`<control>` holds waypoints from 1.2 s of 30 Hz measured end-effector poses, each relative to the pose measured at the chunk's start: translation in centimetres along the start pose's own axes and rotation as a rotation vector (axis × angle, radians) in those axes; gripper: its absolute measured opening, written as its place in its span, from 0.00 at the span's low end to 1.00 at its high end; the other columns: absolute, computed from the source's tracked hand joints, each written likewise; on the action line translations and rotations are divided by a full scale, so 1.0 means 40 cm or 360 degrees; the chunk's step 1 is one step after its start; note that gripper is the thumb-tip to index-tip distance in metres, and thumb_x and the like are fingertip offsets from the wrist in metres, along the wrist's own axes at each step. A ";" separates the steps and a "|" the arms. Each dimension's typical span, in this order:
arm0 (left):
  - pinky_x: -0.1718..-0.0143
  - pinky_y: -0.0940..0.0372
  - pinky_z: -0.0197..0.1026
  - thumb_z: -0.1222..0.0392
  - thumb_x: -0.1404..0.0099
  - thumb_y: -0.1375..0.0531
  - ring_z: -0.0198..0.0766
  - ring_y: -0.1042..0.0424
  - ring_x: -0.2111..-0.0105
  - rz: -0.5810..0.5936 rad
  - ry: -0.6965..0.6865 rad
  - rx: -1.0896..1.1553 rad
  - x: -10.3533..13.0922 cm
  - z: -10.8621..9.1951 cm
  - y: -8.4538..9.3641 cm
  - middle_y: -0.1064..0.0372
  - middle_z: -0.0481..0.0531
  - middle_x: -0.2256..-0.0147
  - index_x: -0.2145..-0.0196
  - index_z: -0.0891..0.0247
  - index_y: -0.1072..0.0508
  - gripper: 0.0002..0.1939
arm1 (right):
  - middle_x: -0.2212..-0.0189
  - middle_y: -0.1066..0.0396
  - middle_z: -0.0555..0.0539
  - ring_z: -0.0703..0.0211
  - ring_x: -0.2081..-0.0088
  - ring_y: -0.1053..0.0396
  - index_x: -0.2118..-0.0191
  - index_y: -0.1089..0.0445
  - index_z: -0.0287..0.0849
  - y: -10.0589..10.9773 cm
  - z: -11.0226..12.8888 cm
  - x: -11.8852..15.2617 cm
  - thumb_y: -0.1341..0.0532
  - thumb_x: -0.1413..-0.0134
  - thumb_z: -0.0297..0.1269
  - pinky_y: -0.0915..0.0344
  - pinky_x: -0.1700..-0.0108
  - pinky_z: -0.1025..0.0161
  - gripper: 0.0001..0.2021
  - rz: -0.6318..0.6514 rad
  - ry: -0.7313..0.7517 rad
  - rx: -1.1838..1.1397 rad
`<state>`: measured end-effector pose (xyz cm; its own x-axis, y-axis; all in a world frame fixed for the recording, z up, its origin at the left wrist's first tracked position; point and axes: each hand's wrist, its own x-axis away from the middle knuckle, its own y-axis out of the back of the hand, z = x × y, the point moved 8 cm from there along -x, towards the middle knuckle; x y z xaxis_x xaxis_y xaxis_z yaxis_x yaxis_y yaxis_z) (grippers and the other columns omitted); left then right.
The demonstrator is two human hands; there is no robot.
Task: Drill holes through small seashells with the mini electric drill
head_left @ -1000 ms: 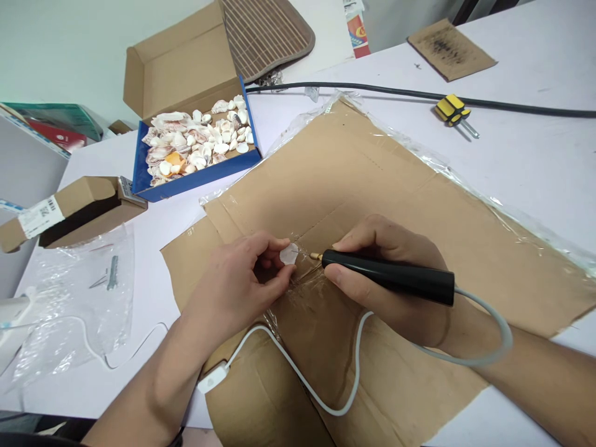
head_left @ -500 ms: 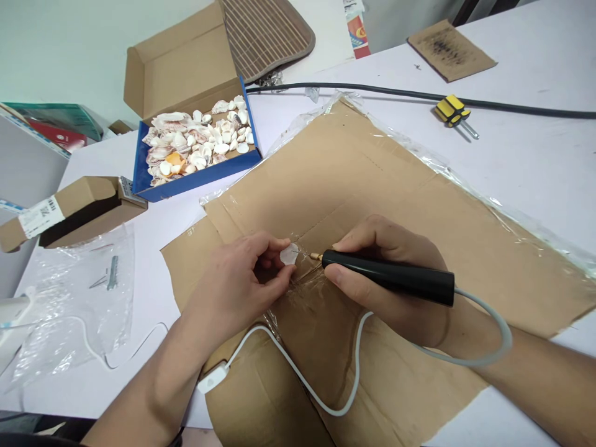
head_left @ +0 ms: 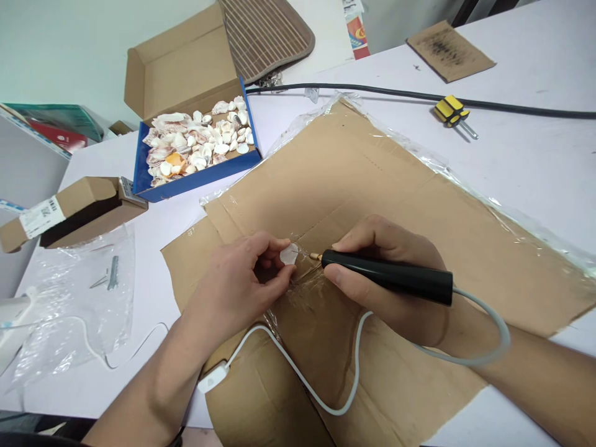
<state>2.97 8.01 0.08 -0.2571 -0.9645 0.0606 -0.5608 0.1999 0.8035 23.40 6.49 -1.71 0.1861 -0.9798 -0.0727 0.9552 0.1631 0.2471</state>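
Note:
Between the thumb and index finger of my left hand (head_left: 249, 273) is a small white seashell (head_left: 288, 254), held upright by its edges. My right hand (head_left: 388, 273) grips a black electric hand drill (head_left: 386, 273), pen-shaped, with a brass chuck (head_left: 315, 256) and a thin bit. The bit points left and its tip meets the face of the shell; whether it has gone in cannot be made out. A grey-white cord (head_left: 500, 335) runs from the drill's back end round my right wrist. Both hands are over a cardboard sheet (head_left: 326, 161).
A blue box (head_left: 200, 177) of several seashells stands open at the back left. Left of me are a small cardboard box (head_left: 93, 211) and a clear plastic bag (head_left: 84, 298). A yellow-black screwdriver (head_left: 451, 112) lies near a black cable (head_left: 372, 90). An inline switch (head_left: 214, 377) sits near my left forearm.
The drill's back end has shifted very slightly left. Both hands otherwise keep their places, with the shell and bit still in contact.

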 end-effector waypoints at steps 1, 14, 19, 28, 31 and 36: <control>0.73 0.36 0.39 0.57 0.35 0.33 0.36 0.31 0.75 0.0003 0.0002 0.0000 0.000 0.000 -0.001 0.24 0.46 0.72 0.55 0.58 0.16 0.11 | 0.69 0.21 0.51 0.57 0.71 0.27 0.62 0.26 0.49 0.000 0.001 0.000 0.26 0.38 0.38 0.33 0.72 0.59 0.08 -0.0001 0.0006 -0.0004; 0.72 0.35 0.39 0.58 0.35 0.33 0.36 0.31 0.75 -0.0004 -0.0021 -0.0001 0.001 0.000 -0.001 0.24 0.46 0.72 0.55 0.57 0.16 0.11 | 0.69 0.22 0.51 0.57 0.71 0.27 0.63 0.26 0.50 0.001 0.000 0.002 0.26 0.39 0.38 0.33 0.72 0.59 0.08 -0.0004 0.0007 -0.0007; 0.73 0.35 0.39 0.57 0.35 0.33 0.36 0.31 0.76 -0.0011 -0.0014 0.0023 0.001 -0.002 0.001 0.23 0.46 0.72 0.56 0.57 0.16 0.10 | 0.70 0.22 0.51 0.58 0.72 0.28 0.64 0.26 0.50 0.006 0.003 -0.001 0.26 0.40 0.37 0.33 0.72 0.59 0.08 -0.0046 0.0006 -0.0033; 0.74 0.36 0.38 0.57 0.34 0.30 0.35 0.30 0.75 0.0026 0.0096 0.0150 0.001 0.014 0.002 0.22 0.46 0.72 0.54 0.57 0.15 0.11 | 0.75 0.24 0.52 0.58 0.76 0.29 0.68 0.27 0.49 0.019 0.002 -0.007 0.26 0.44 0.33 0.35 0.75 0.59 0.10 -0.0221 -0.0092 -0.0306; 0.75 0.34 0.38 0.55 0.34 0.28 0.35 0.28 0.74 0.0037 0.0203 0.0500 0.007 0.029 -0.005 0.20 0.49 0.69 0.52 0.59 0.16 0.14 | 0.75 0.23 0.54 0.57 0.75 0.26 0.65 0.26 0.51 0.067 -0.007 -0.013 0.24 0.44 0.33 0.32 0.73 0.58 0.10 -0.0444 -0.0059 -0.0585; 0.70 0.28 0.41 0.59 0.38 0.23 0.38 0.23 0.70 -0.0092 0.0053 0.0940 0.030 0.013 0.011 0.17 0.51 0.66 0.52 0.58 0.15 0.17 | 0.76 0.24 0.53 0.52 0.75 0.21 0.64 0.29 0.53 0.062 -0.005 -0.026 0.21 0.44 0.51 0.26 0.72 0.55 0.18 0.0014 -0.0205 -0.0733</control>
<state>1.99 7.01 0.22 -0.1939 -0.9796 0.0526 -0.9185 0.2001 0.3410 25.61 7.92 -1.21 0.1926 -0.9797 0.0550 0.9617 0.1773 -0.2089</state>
